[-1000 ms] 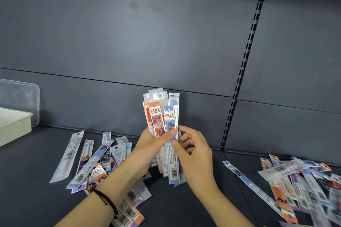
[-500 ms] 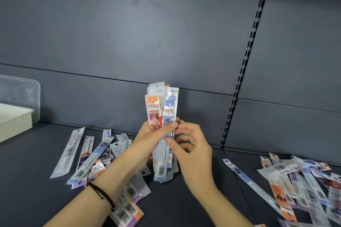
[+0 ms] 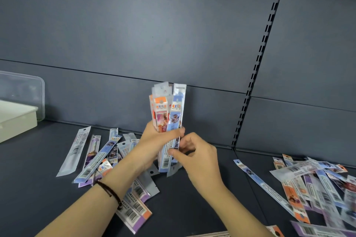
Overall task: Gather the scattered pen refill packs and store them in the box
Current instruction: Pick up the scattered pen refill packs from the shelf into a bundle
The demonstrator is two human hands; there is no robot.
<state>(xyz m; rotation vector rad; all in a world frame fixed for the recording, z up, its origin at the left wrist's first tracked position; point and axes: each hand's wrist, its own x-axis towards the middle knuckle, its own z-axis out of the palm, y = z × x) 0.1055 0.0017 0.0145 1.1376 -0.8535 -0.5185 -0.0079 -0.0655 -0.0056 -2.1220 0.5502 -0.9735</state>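
My left hand (image 3: 154,140) grips an upright bundle of pen refill packs (image 3: 167,109) above the dark shelf. My right hand (image 3: 194,152) pinches the lower part of the same bundle from the right. More packs lie scattered on the shelf to the left (image 3: 92,156) and under my left forearm (image 3: 134,209). Another heap of packs (image 3: 312,183) lies at the right. The cream box (image 3: 17,117) stands at the far left edge.
A clear plastic lid (image 3: 25,86) leans against the back wall behind the box. A slotted metal upright (image 3: 256,75) runs down the back wall, and a seam splits the shelf (image 3: 212,206) below it. A black cord sits on my left wrist.
The bundle has risen slightly and its packs have been squared together. My right hand slid down from the bundle's middle to its lower part.
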